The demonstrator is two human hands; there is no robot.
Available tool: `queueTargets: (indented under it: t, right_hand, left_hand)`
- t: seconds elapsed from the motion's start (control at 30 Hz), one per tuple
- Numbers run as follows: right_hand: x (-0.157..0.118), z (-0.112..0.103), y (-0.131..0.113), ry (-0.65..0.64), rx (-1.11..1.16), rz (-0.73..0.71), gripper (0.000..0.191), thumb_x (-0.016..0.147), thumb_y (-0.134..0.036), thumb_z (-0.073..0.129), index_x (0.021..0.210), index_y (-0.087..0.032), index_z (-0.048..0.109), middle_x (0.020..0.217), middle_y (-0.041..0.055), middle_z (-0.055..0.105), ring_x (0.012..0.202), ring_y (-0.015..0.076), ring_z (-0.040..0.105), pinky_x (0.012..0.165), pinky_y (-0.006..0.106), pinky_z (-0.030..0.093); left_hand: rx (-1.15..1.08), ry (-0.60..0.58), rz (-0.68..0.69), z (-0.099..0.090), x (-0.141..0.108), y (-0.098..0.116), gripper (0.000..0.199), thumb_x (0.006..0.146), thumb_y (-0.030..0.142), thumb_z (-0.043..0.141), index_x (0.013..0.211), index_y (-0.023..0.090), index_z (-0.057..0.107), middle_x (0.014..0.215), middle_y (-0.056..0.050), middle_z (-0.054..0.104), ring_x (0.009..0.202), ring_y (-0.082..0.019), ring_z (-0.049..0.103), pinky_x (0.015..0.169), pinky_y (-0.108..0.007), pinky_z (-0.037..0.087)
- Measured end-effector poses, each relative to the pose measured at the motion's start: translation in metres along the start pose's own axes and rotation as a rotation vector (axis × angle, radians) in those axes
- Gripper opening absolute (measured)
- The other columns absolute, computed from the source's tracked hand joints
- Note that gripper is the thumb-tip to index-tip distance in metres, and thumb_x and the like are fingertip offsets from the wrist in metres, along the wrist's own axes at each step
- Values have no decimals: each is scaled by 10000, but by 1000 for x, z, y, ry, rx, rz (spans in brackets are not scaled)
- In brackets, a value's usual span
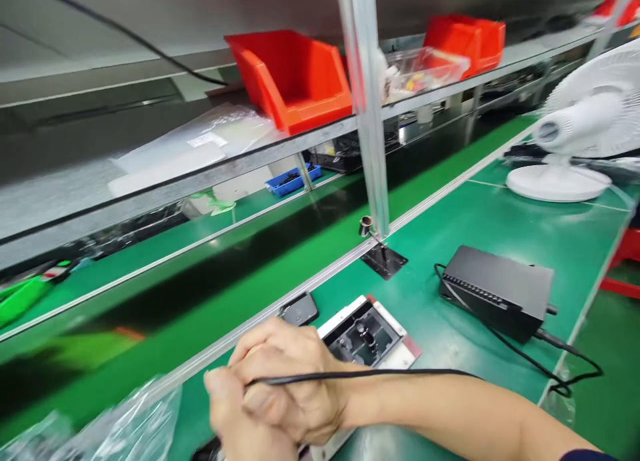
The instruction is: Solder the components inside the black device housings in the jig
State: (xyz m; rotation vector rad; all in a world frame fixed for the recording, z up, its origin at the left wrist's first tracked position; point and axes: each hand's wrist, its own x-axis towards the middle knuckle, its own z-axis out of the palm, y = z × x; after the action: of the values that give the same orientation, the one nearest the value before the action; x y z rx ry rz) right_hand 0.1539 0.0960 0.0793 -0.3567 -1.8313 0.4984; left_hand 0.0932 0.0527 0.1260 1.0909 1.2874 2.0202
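Observation:
My right hand [295, 374] is closed with a black cable [380, 373] running out of it and back along my forearm. Pressed against it from the front left is my left hand [245, 421], fingers closed; what lies between the two hands is hidden. Part of a dark object [206, 450] shows below my left hand at the bottom edge, too little of it to name. Just behind my right wrist sits a white fixture with a black recessed insert [367, 334]. Next to it, by the rail, lies a small dark grey case [300, 309].
A black power unit [497, 288] with cables stands on the green bench to the right, before a white fan [560, 181]. A metal post [367, 114] rises from the conveyor's edge rail. Red bins [300, 81] sit on the shelf above. Clear plastic bags [135, 428] lie lower left.

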Motion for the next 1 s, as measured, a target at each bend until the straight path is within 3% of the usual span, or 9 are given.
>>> queueTargets:
  t: [0.07, 0.17, 0.27, 0.5, 0.83, 1.0]
  right_hand:
    - [4, -8, -8, 37, 75, 11, 589, 1062, -648, 294, 1074, -200, 677, 1152, 80, 691, 1055, 157, 681, 908, 265, 585]
    - [13, -20, -16, 23, 207, 41, 589, 1087, -588, 305, 1055, -154, 701, 1095, 113, 701, 1083, 198, 673, 922, 320, 586]
    - [20, -26, -21, -9, 258, 69, 642, 1082, -634, 300, 1069, -145, 716, 1064, 119, 683, 1040, 215, 654, 888, 370, 585]
    - [21, -27, -24, -34, 228, 87, 602, 1093, -624, 270, 976, -196, 677, 1043, 93, 657, 993, 203, 636, 888, 378, 568]
    - [21, -24, -24, -2, 297, 122, 593, 1107, -575, 321, 968, -144, 704, 996, 93, 632, 957, 194, 609, 870, 392, 546]
    - [20, -20, -21, 1, 316, 121, 538, 1117, -527, 352, 960, -150, 703, 993, 86, 648, 973, 188, 605, 865, 385, 544]
  left_hand:
    - [63, 11, -12, -4, -2, -3, 618, 852, 770, 674, 658, 220, 469, 611, 32, 539, 545, -127, 497, 469, -260, 425]
    - [117, -73, -84, -6, -6, -3, 642, 939, 806, 496, 689, 216, 527, 635, 16, 553, 562, -129, 471, 518, -277, 427]
    - [198, -71, 3, -6, -5, 0, 634, 979, 787, 428, 715, 219, 530, 664, 15, 527, 594, -133, 467, 574, -287, 438]
    - [314, -51, 125, -9, -2, -4, 607, 988, 781, 393, 779, 227, 523, 786, 9, 505, 674, -136, 466, 690, -310, 446]
    - [278, -112, 49, -3, -1, 3, 633, 1015, 768, 330, 679, 242, 432, 653, 11, 458, 612, -157, 427, 627, -345, 395]
    - [297, -75, 77, -5, -1, 1, 620, 1008, 768, 358, 694, 242, 460, 660, 12, 474, 625, -163, 416, 661, -355, 396]
